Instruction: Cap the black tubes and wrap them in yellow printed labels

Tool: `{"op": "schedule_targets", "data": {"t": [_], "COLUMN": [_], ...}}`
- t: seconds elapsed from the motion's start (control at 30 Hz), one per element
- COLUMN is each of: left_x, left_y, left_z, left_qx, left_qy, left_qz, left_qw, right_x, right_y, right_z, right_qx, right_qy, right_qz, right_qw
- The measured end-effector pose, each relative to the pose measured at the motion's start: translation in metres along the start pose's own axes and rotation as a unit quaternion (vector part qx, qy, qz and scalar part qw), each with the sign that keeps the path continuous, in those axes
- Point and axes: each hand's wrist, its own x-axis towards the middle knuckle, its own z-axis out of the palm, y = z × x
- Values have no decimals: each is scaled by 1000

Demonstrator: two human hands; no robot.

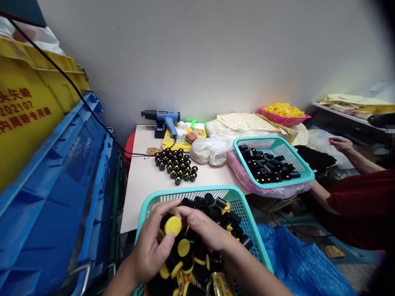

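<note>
My left hand [152, 246] and my right hand [206, 230] meet over a teal basket [243, 205] close to me, which is filled with several black cylinders with yellow caps. Both hands are closed together on one black cylinder with a yellow cap [172, 225], the left fingers curled round its side and the right thumb and fingers pressing from the right. Other capped pieces [184, 248] lie right under the hands.
On the table [142, 181] stand a cluster of small black cylinders [175, 164], a blue heat gun [165, 119], plastic bags, and a second teal basket [304, 168] of black parts. Blue and yellow crates [46, 164] line the left. Another person's arm [352, 154] reaches in at right.
</note>
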Motion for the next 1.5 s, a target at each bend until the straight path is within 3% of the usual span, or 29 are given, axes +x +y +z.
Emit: {"op": "schedule_targets", "data": {"t": [0.07, 0.1, 0.17, 0.27, 0.3, 0.37, 0.43, 0.5, 0.57, 0.7, 0.83, 1.03, 1.17, 1.27, 1.37, 1.5], "left_x": [2, 2, 2, 3, 5, 14, 31, 54, 79, 113, 116, 108, 104, 97, 87, 67], "left_y": [-2, -4, -9, -13, -14, -17, -26, -45, -73, -127, -152, -152, -149, -146, -141, -115], "left_z": [-10, -15, -21, -25, -27, -32, -41, -48, -51, -34, -9, 9, 9, -5, -32, -65], "left_qx": [25, 44, 88, 155, 177, 204, 202, 185, 177, 176, 186, 199, 181, 154, 123, 86], "left_qy": [3, 7, 1, -82, -111, -135, -100, -46, -50, -88, -85, -32, 6, 56, 124, 186], "left_qz": [-17, -20, -22, -17, -13, -4, -23, -88, -171, -190, -187, -211, -226, -227, -232, -229], "left_qw": [1000, 999, 996, 984, 978, 969, 974, 978, 968, 962, 961, 956, 957, 960, 957, 952], "right_x": [-12, -20, -33, -44, -44, -41, -36, -32, -30, -33, -40, -40, -39, -44, -52, -56], "right_y": [-9, -14, -20, -14, -8, 5, 18, 26, 29, 30, 34, 36, 26, 18, 13, 7], "right_z": [-25, -40, -68, -97, -101, -105, -105, -105, -105, -103, -97, -91, -89, -90, -95, -103], "right_qx": [-103, -174, -351, -565, -594, -608, -607, -607, -607, -614, -625, -623, -625, -623, -620, -630], "right_qy": [76, 136, 238, 216, 192, 160, 143, 121, 100, 96, 105, 94, 117, 139, 149, 143], "right_qz": [35, 56, 119, 275, 316, 364, 384, 396, 401, 404, 384, 354, 342, 334, 337, 342], "right_qw": [991, 974, 898, 747, 714, 688, 681, 678, 679, 671, 671, 691, 692, 693, 693, 682]}}
